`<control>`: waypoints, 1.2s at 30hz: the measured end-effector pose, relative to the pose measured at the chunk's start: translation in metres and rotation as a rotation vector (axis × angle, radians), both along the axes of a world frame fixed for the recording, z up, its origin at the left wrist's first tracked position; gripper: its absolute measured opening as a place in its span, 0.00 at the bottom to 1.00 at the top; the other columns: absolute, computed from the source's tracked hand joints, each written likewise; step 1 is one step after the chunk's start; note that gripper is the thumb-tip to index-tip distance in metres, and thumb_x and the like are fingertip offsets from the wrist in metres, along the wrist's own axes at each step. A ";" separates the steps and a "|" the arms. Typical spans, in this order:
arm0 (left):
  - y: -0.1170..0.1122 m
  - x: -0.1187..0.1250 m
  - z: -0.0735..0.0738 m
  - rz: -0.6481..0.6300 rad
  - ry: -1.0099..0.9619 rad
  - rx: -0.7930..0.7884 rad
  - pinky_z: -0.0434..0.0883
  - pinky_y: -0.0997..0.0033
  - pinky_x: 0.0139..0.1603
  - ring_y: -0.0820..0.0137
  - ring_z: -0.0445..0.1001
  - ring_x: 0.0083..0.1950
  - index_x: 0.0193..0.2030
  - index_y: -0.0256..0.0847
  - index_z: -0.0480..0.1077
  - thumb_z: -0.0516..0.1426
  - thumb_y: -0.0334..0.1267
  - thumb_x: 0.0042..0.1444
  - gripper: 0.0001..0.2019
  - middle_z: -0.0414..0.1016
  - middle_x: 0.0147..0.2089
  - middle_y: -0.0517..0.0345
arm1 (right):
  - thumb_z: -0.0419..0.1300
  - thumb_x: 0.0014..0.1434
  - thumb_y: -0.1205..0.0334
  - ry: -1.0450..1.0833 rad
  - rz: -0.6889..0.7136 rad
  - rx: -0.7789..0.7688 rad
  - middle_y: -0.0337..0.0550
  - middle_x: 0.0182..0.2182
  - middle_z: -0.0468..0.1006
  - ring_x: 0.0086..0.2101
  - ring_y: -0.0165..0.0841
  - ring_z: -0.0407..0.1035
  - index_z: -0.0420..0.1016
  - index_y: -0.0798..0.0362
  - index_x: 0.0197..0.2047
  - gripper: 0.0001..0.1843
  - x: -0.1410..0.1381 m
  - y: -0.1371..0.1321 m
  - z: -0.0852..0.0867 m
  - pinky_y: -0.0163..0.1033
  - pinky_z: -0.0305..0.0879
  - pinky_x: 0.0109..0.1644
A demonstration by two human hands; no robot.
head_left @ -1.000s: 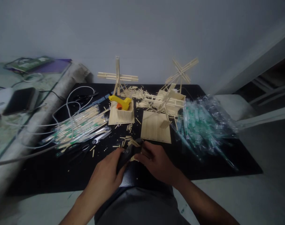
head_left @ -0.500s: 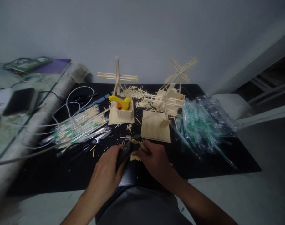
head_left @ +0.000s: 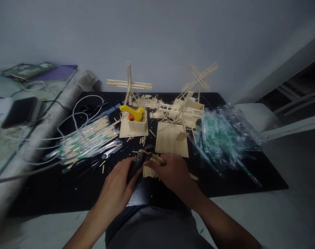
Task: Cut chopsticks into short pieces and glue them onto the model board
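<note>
My left hand is closed around the dark handles of a pair of pliers, whose head points away from me. Thin wooden sticks are pinched in my right hand, and their far ends reach across the pliers' head. Whether the jaws touch the sticks is too dark to tell. Below the two hands lies a row of short cut sticks, partly covered by my right fingers. Just beyond is a flat stick panel with a small cross-shaped frame at its back.
A yellow glue gun rests on a stick-built box. Scissors, packed sticks and a white cable lie left. Crumpled plastic wrappers cover the right. Windmill-like frames stand at the back amid scattered offcuts.
The pliers have tilted and shifted slightly left with my left hand. The sticks in my right hand now show more clearly, and more of the short stick row below is uncovered.
</note>
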State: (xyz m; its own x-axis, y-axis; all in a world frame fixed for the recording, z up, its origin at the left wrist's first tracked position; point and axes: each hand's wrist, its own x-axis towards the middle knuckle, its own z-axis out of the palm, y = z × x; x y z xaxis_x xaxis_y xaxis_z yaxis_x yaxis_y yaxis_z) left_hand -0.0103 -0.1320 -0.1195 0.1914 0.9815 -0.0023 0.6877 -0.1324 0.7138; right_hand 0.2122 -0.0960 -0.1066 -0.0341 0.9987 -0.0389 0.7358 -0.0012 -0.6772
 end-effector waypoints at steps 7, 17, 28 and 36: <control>0.006 0.008 0.002 0.028 -0.023 -0.025 0.81 0.45 0.62 0.49 0.86 0.62 0.63 0.47 0.77 0.55 0.53 0.77 0.19 0.87 0.61 0.46 | 0.62 0.65 0.16 0.053 0.021 0.002 0.38 0.16 0.68 0.21 0.31 0.60 0.68 0.47 0.19 0.45 -0.001 0.000 0.004 0.41 0.47 0.30; 0.031 -0.053 0.018 0.419 0.120 0.063 0.77 0.61 0.41 0.56 0.83 0.39 0.52 0.48 0.74 0.54 0.66 0.74 0.23 0.84 0.40 0.57 | 0.56 0.77 0.30 -0.033 0.004 0.060 0.39 0.19 0.72 0.22 0.34 0.65 0.68 0.46 0.24 0.37 0.038 -0.003 -0.017 0.41 0.51 0.30; 0.059 -0.029 -0.002 0.030 0.122 0.167 0.80 0.50 0.65 0.49 0.84 0.62 0.65 0.44 0.78 0.55 0.59 0.75 0.26 0.86 0.62 0.44 | 0.53 0.73 0.77 -0.253 0.292 0.257 0.60 0.51 0.84 0.52 0.49 0.78 0.84 0.57 0.63 0.24 0.054 0.049 -0.057 0.54 0.78 0.63; 0.100 -0.007 0.017 -0.112 0.215 0.027 0.75 0.56 0.45 0.55 0.82 0.40 0.39 0.45 0.74 0.54 0.64 0.73 0.24 0.84 0.38 0.51 | 0.55 0.77 0.72 -0.069 0.308 0.395 0.58 0.49 0.87 0.53 0.48 0.80 0.85 0.55 0.57 0.17 0.044 0.066 -0.048 0.54 0.78 0.63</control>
